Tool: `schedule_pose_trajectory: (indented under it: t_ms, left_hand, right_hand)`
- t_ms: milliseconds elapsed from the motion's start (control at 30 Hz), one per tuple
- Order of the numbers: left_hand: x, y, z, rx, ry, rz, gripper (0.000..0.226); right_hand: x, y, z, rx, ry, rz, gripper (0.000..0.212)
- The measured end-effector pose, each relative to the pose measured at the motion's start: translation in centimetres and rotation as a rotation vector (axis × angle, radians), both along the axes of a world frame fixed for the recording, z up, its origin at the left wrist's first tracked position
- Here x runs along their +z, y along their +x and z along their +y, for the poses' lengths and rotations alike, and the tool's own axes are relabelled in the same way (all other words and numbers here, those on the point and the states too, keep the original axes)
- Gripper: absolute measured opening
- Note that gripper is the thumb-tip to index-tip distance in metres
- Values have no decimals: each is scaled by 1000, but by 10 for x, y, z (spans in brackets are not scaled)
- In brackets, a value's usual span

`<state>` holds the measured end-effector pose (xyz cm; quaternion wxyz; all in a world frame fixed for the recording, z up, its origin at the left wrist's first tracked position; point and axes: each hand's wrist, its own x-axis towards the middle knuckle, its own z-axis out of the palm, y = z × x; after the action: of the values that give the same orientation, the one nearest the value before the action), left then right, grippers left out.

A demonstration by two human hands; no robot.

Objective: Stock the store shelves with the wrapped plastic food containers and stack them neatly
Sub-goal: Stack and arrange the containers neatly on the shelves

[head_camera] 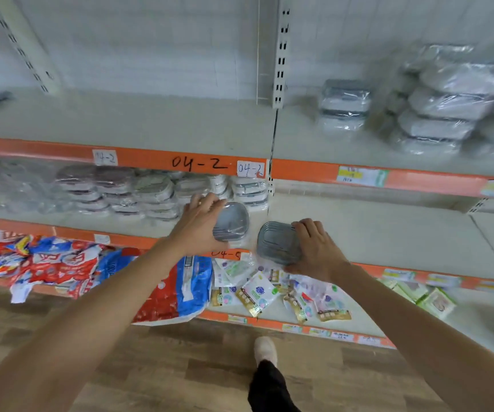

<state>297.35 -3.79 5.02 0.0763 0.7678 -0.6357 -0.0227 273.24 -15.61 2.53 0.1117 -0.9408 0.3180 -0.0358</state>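
2 grey wrapped containers, left container (234, 223) and right container (278, 243), sit side by side at the middle shelf (388, 233) front edge. Left hand (201, 221) grips one, right hand (317, 248) the other, fingers curled over the rims. Existing stacks (156, 194) lie behind-left, nearer the left hand.

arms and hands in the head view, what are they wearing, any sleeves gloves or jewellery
Both forearms are bare up to the frame edge, with no sleeves in view. The left hand and right hand are ungloved, and no watch, bracelet or ring shows, though the picture is a little blurred. Lower down, a dark trouser leg and a pale shoe show.
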Motion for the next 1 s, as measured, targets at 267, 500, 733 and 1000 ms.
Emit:
schedule_pose_trajectory:
  t_ms: [267,500,733,1000]
  left_hand:
    - [79,-4,-42,-17,-206,32,98]
    - [119,23,-135,11,-257,38,92]
    - [152,34,-224,46,-310,68,95]
    - [171,45,-286,33,-393,170,76]
  right_hand:
    - [87,-9,-51,-66,-94,-164,100]
    - [130,11,-143,11,-220,-152,98]
    - [192,24,-244,-28,-313,-133,92]
    - [237,40,-323,-110,-165,11,89]
